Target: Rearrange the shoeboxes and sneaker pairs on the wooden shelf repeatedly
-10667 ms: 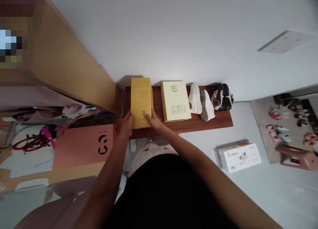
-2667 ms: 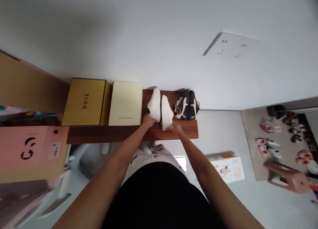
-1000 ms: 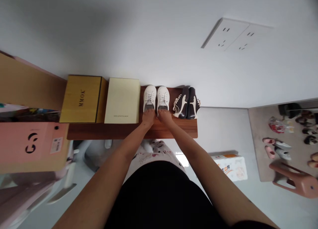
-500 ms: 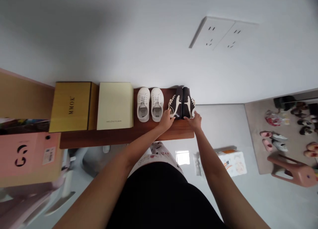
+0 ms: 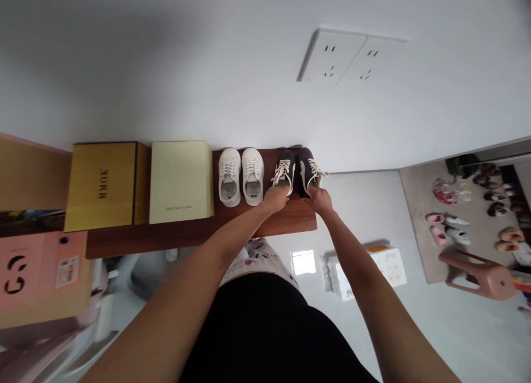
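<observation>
Nearest to me, low in the view: black clothing (image 5: 265, 327) over my front, both forearms reaching forward from it.

Beyond that, a pale glossy floor (image 5: 435, 327). On it, to my right, lies one printed paper pack (image 5: 373, 264), partly behind my right arm. Further right are a grey rug (image 5: 418, 244) carrying several small pairs of shoes, and a pink stool (image 5: 477, 264) at its near edge. To my left stands a pink carton (image 5: 37, 272) with black print and a label.

Next out, the table (image 5: 186, 236): one long red-brown wooden board set against the wall.
- My left hand (image 5: 276, 196) and right hand (image 5: 320, 199) are at its right end. Each has fingers closed on the heel of one of the dark shoes (image 5: 296, 170), which stand side by side, toes to the wall, cream laces up.
- Just left of them is a pair of white shoes (image 5: 240, 175), facing the same way.
- Then come a cream box (image 5: 180, 181) and a yellow box (image 5: 103, 185) marked MMOK, just beside each other.

Farthest: a white wall (image 5: 166, 67), with a double socket plate (image 5: 348, 56) above the dark shoes.
</observation>
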A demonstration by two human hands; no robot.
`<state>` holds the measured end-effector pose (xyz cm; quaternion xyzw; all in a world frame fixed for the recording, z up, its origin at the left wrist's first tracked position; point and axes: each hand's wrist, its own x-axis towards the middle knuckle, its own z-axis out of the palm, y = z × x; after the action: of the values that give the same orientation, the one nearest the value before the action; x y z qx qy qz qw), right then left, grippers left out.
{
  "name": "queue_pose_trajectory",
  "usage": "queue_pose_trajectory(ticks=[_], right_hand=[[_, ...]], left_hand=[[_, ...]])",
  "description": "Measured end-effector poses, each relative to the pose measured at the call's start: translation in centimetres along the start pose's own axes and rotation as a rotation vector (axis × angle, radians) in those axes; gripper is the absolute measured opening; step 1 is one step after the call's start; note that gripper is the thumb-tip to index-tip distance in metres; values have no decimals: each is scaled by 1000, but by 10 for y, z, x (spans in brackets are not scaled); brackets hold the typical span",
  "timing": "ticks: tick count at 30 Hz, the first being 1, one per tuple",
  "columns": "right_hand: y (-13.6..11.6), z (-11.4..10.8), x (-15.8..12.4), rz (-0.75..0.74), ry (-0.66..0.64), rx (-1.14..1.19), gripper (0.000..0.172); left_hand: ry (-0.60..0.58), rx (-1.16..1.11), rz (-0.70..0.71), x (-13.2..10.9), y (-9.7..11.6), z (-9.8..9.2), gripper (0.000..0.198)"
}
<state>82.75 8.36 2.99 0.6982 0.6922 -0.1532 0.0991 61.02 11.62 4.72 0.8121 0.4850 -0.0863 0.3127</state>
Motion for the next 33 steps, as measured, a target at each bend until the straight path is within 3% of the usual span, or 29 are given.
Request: queue_pose_trajectory(ticks=[7, 23, 28, 33], right_hand=[[-15, -7, 6, -65, -48, -102, 16], [-46, -2, 25, -16, -106, -99, 21], [-52, -11, 16, 43, -8, -50, 28], [-60, -30, -12, 56, 192, 51, 32]], left_hand=[[56, 62, -29, 9, 25, -2, 32], [103, 39, -66, 28, 20, 6, 31], [137, 23, -68, 20, 18, -1, 27], [224, -21, 39, -7, 15, -27, 25]])
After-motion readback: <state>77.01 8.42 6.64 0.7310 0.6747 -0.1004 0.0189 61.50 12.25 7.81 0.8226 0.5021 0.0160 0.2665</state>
